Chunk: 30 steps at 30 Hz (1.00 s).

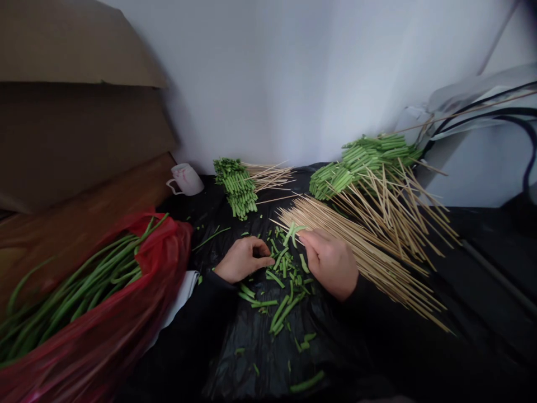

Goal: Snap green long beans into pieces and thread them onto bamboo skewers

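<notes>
Your left hand (243, 259) curls, fingertips pinching bean pieces (277, 277) piled between both hands for reach. Right hand (331, 262), fingers pressed together, rests on skewers (380, 262); its grip is unclear.

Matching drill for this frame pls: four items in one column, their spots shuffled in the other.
1. mug
2. red bag
3. bare skewers
4. cut bean pieces

A. on the black sheet, between left hand and right hand
B. near left, stuffed with long beans
C. far back left, by the wall
D. fanned out from the right hand towards the right

Pairs: 1-C, 2-B, 3-D, 4-A
</notes>
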### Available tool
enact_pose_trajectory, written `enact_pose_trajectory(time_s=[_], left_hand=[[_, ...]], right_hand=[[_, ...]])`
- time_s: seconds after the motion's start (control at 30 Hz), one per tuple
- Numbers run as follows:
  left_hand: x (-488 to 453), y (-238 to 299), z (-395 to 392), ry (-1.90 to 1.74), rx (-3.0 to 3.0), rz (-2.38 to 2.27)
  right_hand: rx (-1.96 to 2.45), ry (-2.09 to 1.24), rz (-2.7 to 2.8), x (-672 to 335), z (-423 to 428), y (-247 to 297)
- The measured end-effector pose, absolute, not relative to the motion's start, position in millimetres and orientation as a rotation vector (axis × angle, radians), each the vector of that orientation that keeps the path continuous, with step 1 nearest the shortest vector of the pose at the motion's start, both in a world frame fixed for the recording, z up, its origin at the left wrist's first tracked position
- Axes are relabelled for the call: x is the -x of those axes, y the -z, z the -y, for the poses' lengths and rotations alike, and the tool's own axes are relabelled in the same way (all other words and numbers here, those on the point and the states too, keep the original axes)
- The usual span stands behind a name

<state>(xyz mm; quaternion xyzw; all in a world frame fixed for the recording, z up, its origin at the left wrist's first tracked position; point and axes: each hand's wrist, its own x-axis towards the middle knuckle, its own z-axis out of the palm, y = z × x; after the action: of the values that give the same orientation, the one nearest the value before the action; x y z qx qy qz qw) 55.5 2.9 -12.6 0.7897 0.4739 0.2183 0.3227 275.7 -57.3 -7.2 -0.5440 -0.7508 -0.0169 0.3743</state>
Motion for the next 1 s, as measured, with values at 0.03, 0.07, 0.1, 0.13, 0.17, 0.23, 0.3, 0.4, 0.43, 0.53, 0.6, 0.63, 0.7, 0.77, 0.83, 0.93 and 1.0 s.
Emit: enact_pose_trajectory(time_s=[0.03,0.07,0.1,0.13,0.17,0.23,0.3,0.4,0.43,0.53,0.6,0.63,0.7,0.77,0.83,0.93,1.0], left_hand=[[-54,12,-3,-0.558,-2.056,-1.236],[-53,12,-4,-0.549,-2.04,-1.227],[-53,11,-4,-0.543,-2.024,-1.218],[-53,10,-4,-0.545,-2.008,-1.212],[-53,9,-4,-0.556,-1.989,-1.212],[-54,7,-5,-0.611,-1.936,-1.226],[-55,4,-6,-0.697,-1.851,-1.239],[-55,2,-7,-0.812,-1.666,-1.219],[-55,2,-7,-0.844,-1.601,-1.203],[-53,4,-7,-0.906,-1.474,-1.173],[-51,5,-8,-0.906,-1.505,-1.193],[-50,6,-9,-0.897,-1.565,-1.229],[-48,7,-10,-0.895,-1.749,-1.349],[-48,8,-9,-0.905,-1.955,-1.484],[-49,9,-8,-0.891,-2.104,-1.548],[-54,11,-5,-0.824,-2.185,-1.497],[-57,12,-3,-0.801,-2.175,-1.441]], right_hand=[[1.395,0.041,1.922,-276,57,7],[1.396,0.04,1.923,-276,58,7],[1.395,0.039,1.924,-276,58,7],[1.394,0.039,1.926,-276,58,7],[1.391,0.038,1.929,-276,58,8],[1.388,0.041,1.93,-276,58,8],[1.386,0.048,1.928,-275,58,9],[1.385,0.066,1.923,-275,58,9],[1.385,0.07,1.921,-275,58,9],[1.379,0.068,1.926,-274,59,9],[1.375,0.066,1.926,-274,59,10],[1.374,0.066,1.926,-274,59,10],[1.378,0.069,1.925,-274,59,10],[1.378,0.071,1.931,-274,59,10],[1.376,0.069,1.934,-273,59,10],[1.372,0.071,1.938,-273,59,9],[1.375,0.071,1.944,-273,59,9]])
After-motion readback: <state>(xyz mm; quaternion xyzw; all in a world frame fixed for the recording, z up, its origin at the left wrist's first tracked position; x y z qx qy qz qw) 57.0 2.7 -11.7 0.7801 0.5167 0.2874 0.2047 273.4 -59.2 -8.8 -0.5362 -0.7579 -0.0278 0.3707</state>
